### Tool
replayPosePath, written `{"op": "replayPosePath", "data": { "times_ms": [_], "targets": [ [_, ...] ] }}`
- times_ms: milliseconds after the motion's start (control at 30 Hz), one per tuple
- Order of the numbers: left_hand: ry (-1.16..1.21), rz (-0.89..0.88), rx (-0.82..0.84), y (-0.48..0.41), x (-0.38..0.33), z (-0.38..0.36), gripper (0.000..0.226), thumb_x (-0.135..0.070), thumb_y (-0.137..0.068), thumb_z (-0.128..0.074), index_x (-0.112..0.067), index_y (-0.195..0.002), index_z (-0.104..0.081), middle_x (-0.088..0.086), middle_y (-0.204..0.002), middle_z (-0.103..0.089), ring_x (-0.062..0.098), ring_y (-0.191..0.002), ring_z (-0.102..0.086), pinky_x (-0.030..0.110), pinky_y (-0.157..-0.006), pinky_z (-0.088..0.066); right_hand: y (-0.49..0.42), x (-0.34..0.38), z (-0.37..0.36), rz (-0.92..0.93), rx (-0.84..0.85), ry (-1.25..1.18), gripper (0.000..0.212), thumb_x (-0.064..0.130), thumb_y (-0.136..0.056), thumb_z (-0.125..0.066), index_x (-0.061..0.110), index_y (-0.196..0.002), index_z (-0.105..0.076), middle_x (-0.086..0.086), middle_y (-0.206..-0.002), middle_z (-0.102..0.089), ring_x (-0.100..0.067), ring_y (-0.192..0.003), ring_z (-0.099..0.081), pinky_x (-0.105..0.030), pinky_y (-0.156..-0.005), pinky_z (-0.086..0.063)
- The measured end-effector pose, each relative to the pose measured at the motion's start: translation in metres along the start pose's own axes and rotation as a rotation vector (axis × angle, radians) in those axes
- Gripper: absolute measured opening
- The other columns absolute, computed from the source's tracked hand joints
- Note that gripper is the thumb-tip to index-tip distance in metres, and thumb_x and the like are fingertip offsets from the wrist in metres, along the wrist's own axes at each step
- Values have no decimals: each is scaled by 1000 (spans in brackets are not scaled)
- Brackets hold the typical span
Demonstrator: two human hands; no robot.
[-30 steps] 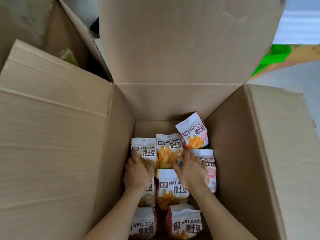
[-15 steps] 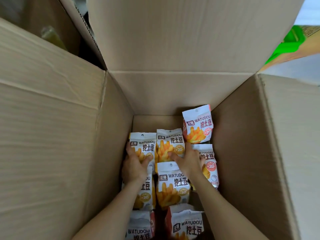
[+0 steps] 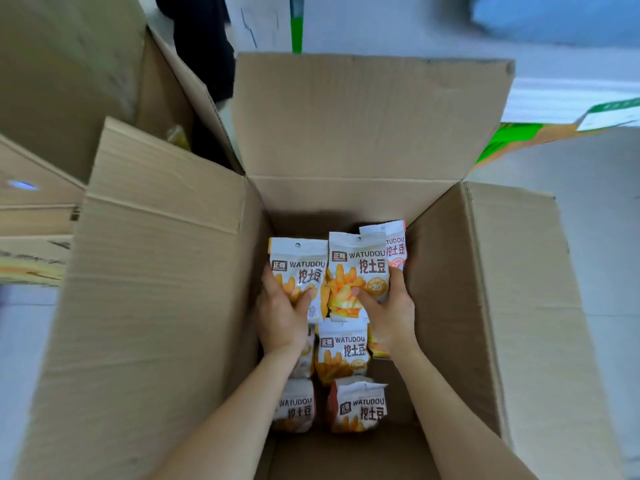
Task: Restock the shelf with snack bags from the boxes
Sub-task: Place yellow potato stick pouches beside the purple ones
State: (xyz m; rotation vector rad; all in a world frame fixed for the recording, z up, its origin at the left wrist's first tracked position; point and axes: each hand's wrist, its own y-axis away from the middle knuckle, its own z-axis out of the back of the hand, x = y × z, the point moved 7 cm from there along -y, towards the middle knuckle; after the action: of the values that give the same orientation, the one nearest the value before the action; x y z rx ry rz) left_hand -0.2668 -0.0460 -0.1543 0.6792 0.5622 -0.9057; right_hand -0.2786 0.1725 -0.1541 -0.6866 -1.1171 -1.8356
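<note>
My left hand [image 3: 280, 313] and right hand [image 3: 389, 311] each grip an upright WATUDOU bag [image 3: 300, 268], tops pointing away, deep in the cardboard box [image 3: 485, 271].

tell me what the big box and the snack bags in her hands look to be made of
Box: brown corrugated cardboard, matte; ribbed lines and creased fold flaps show it.
Snack bags, left and right: probably thin plastic film, printed, slightly glossy; they crinkle under the left hand and right hand and have flat sealed tops. A foil lining cannot be told.
</note>
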Motion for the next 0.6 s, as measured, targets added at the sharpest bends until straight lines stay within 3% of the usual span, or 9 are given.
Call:
{"op": "replayPosePath", "data": {
  "times_ms": [133,267,367,467,600],
  "targets": [
    [-10,-20,54,24,-40,31,81,-35,-81,-74,-14,-145,-28,7,-127,-60,29,-114,-56,42,-88,-50,25,36,33,13,-32,44,41,27,-81,-77,29,-112,-50,10,-109,-67,-8,-99,-64,-31,-83,-54],
    [-2,-79,77,51,-90,74,77,-36,-82,-73,-11,-143,-32,2,-123,-59,22,-112,-56,38,-85,-51,61,83,72,31,-88,95,40,26,-78,-80,24,-106,-51,8,-103,-67,-16,-97,-64,-37,-80,-54],
    [62,-86,104,75,-118,106,73,-35,-82,-74,-15,-141,-35,-10,-116,-58,9,-104,-56,29,-82,-51,93,121,101,45,-116,100,41,24,-75,-82,26,-103,-52,17,-91,-64,-7,-85,-64,-25,-69,-52],
    [122,-90,127,99,-136,137,72,-40,-79,-74,-22,-138,-37,-11,-115,-64,12,-99,-65,38,-78,-57,128,155,127,48,-114,96,42,24,-73,-84,29,-103,-54,22,-88,-64,4,-80,-63,-12,-62,-47],
    [189,-91,121,141,-160,188,69,-35,-76,-78,-28,-134,-41,-15,-110,-66,6,-96,-65,31,-78,-57,181,189,158,51,-127,87,48,29,-69,-86,33,-107,-57,20,-90,-68,-2,-82,-66,-32,-71,-58]
  ]
}}
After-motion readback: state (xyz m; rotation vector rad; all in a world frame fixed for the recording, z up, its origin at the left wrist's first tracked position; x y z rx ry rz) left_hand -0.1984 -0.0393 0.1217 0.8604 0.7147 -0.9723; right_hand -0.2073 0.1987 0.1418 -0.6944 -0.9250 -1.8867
